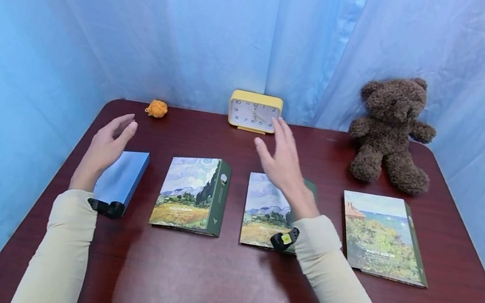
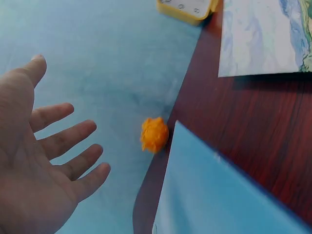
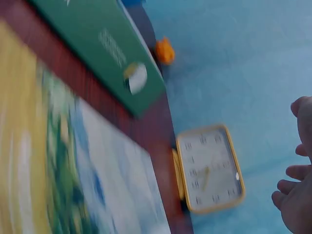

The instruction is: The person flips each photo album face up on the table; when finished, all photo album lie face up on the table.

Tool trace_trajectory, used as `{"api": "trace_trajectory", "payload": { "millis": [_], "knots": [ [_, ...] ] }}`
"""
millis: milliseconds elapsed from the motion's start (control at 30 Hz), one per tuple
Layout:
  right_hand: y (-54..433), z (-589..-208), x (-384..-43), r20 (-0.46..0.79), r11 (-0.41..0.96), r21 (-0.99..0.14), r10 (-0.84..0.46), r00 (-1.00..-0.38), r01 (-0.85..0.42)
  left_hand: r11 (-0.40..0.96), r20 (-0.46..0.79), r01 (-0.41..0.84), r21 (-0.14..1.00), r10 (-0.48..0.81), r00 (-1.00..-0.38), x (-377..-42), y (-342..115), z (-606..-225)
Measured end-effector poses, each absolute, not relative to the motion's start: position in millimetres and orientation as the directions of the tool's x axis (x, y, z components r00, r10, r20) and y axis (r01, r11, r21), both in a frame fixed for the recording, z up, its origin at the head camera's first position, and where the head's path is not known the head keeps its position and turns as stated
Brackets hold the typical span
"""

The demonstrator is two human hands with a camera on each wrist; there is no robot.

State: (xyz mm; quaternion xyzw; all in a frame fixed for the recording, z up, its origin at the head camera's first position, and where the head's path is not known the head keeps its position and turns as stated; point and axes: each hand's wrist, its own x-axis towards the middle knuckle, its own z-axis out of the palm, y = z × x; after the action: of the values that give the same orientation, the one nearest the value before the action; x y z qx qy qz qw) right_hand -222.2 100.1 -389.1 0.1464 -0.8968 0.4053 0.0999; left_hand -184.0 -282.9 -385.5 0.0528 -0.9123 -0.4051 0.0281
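Note:
My left hand (image 1: 107,146) hovers over the light blue book (image 1: 125,174) at the table's left, fingers relaxed and holding nothing. In the left wrist view its fingers (image 2: 73,141) are spread apart. My right hand (image 1: 283,163) is raised above a landscape-covered photo album (image 1: 265,199), also holding nothing, its fingertips overlapping the clock in the head view. Part of that album is hidden by the right wrist. A matching photo album (image 1: 187,190) with a green spine lies between the hands. Farther right lies another photo album (image 1: 374,234) with a seaside cover.
A yellow alarm clock (image 1: 254,113) stands at the table's back edge. Left of it lies a small orange yarn ball (image 1: 157,109). A brown teddy bear (image 1: 390,129) sits at the back right. Blue curtains (image 1: 206,26) hang behind the dark red table (image 1: 189,288).

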Motion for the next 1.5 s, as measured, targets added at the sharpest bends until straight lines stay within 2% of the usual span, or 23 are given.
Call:
{"api": "trace_trajectory", "payload": {
  "millis": [167, 467, 633, 833, 1300, 1500],
  "knots": [
    [58, -392, -216, 0.271, 0.585, -0.726, -0.239, -0.932, -0.361, 0.646, -0.047, -0.132, 0.752, -0.147, -0.988, -170, -300, -389],
    [-7, -408, -193, 0.225, 0.495, -0.780, -0.349, -0.910, -0.383, 0.618, -0.070, -0.173, 0.767, -0.187, -0.980, -148, -333, -405],
    [-38, -419, -178, 0.193, 0.456, -0.802, -0.413, -0.890, -0.386, 0.566, -0.099, -0.184, 0.803, -0.178, -0.979, -135, -351, -416],
    [-72, -429, -157, 0.142, 0.409, -0.839, -0.471, -0.870, -0.358, 0.587, -0.124, -0.184, 0.788, -0.141, -0.982, -118, -366, -427],
    [-126, -449, -108, 0.084, 0.446, -0.829, -0.499, -0.862, -0.338, 0.552, -0.260, -0.265, 0.790, -0.090, -0.961, -114, -365, -436],
    [-141, -453, -95, 0.012, 0.463, -0.844, -0.490, -0.872, -0.272, 0.574, -0.331, -0.321, 0.753, -0.092, -0.939, -116, -360, -439]
  ]
}}
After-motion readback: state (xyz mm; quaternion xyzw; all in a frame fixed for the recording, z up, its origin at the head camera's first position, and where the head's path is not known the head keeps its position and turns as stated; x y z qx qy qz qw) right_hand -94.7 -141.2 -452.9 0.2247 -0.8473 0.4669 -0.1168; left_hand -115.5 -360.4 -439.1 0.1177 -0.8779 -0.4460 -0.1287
